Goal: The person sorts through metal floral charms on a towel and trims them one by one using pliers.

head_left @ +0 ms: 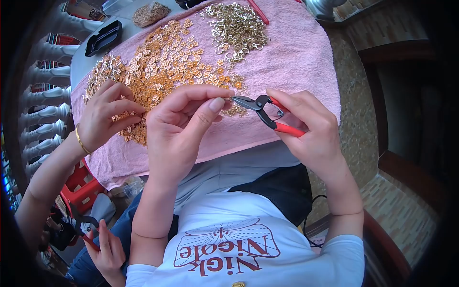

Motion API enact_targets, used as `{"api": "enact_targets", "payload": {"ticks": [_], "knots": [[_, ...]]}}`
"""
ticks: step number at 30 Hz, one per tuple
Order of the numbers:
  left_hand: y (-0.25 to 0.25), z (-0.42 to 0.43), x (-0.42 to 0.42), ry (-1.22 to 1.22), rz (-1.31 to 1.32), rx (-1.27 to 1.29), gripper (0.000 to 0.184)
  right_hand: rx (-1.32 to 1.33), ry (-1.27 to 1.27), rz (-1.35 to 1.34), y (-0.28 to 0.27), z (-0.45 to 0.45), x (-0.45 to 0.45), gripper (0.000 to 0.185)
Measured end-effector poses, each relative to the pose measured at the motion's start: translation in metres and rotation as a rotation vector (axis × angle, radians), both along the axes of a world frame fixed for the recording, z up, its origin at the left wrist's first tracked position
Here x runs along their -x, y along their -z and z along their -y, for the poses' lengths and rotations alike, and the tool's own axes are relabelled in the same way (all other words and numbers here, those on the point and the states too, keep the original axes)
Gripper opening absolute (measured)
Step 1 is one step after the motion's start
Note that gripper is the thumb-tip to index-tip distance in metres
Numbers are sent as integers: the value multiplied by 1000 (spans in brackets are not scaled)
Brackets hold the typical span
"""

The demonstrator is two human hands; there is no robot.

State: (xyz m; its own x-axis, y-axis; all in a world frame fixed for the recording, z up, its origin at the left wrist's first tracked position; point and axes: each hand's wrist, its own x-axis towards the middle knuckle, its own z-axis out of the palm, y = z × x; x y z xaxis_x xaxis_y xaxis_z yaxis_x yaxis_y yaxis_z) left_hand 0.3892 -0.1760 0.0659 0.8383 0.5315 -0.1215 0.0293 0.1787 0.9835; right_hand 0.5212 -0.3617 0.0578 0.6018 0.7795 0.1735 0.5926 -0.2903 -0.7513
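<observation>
In my right hand [311,126] are red-handled pliers [262,109], their jaws pointing left. The jaw tips meet the fingertips of my left hand [179,126], which pinches something small and mostly hidden. Behind my hands, a wide heap of orange flower-shaped pieces [165,62] covers the pink towel [301,57]. A pile of small gold hooks or rings [234,31] lies at the towel's far side.
A co-worker's braceleted hand [107,112] touches the heap at left; their other hand [107,248] holds pliers [86,222] below. A black tray [103,38] and a bag of small pieces [151,14] sit at the back. A red stool [79,191] stands lower left.
</observation>
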Motion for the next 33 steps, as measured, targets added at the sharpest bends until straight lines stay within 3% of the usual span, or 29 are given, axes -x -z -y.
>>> {"api": "enact_targets", "payload": {"ticks": [4,8,13,29,33], "knots": [[2,3,-1,-3,59,-43,25,-25,0,10,1,1,0,57],[-7,2,-2,-14,52,494,26,-33,-2,17,-1,1,-1,57],[0,-4,2,198,-1,747,26,-51,-13,71,1,2,-1,58],[6,0,9,97,-39,766,22,1,-24,116,2,3,0,56],[7,0,10,104,-2,873,19,-31,-23,110,3,1,3,56]]}}
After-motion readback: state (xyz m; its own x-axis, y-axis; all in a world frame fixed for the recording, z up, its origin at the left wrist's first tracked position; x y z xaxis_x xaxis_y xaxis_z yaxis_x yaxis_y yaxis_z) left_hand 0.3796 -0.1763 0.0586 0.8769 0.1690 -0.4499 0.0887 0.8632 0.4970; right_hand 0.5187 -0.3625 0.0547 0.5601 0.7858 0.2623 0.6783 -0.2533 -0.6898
